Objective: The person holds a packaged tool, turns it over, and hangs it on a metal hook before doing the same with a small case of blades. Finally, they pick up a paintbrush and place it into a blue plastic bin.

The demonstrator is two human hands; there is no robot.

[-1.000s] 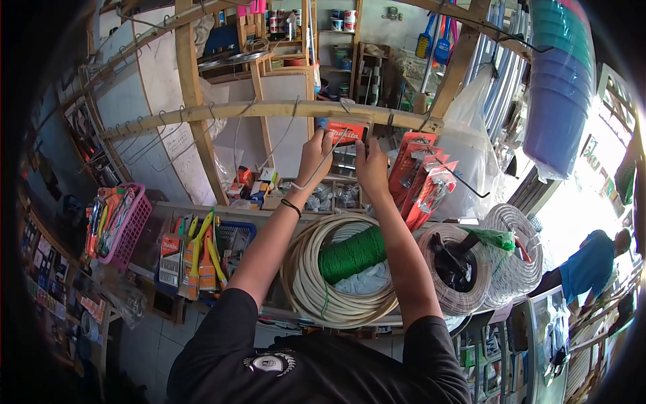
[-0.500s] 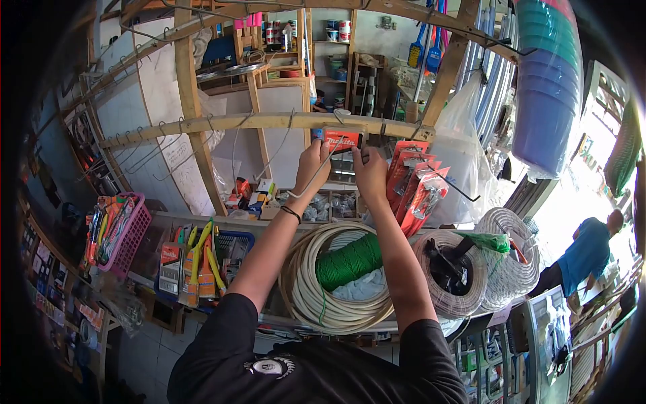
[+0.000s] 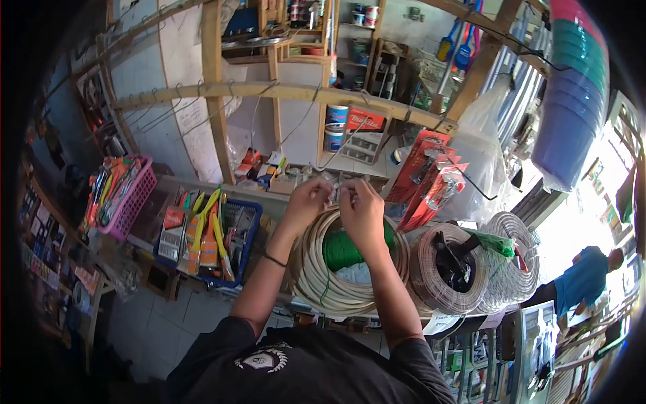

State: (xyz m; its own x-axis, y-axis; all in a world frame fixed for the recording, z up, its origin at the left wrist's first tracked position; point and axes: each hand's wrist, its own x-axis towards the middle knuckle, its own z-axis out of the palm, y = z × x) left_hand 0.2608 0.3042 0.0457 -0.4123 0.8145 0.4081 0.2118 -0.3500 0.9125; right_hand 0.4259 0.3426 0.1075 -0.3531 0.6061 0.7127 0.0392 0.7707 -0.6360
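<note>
My left hand (image 3: 309, 204) is raised over the counter, its fingers bent and pressed together at the tips. Close beside it, my right hand (image 3: 363, 210) has thumb and fingers drawn into a pinch. Anything between the fingertips is too small to make out against the clear plastic bags behind. Above my hands, a red-and-grey Makita packet (image 3: 364, 137) hangs from a wire hook on the wooden rail (image 3: 383, 106). Beneath them lies a coil of pale hose (image 3: 307, 273) with a spool of green rope (image 3: 342, 251) inside.
Red blister packs (image 3: 431, 182) hang at the right, above cable coils (image 3: 447, 269). A blue basket (image 3: 254, 225) of brushes and a pink basket (image 3: 134, 202) stand at the left. Stacked plastic buckets (image 3: 570, 121) hang at upper right. A person in a blue shirt (image 3: 582, 276) stands beyond.
Both hands have come away from the Makita packet and moved down toward the hose coil. The packet now hangs freely on its hook. The view has shifted slightly.
</note>
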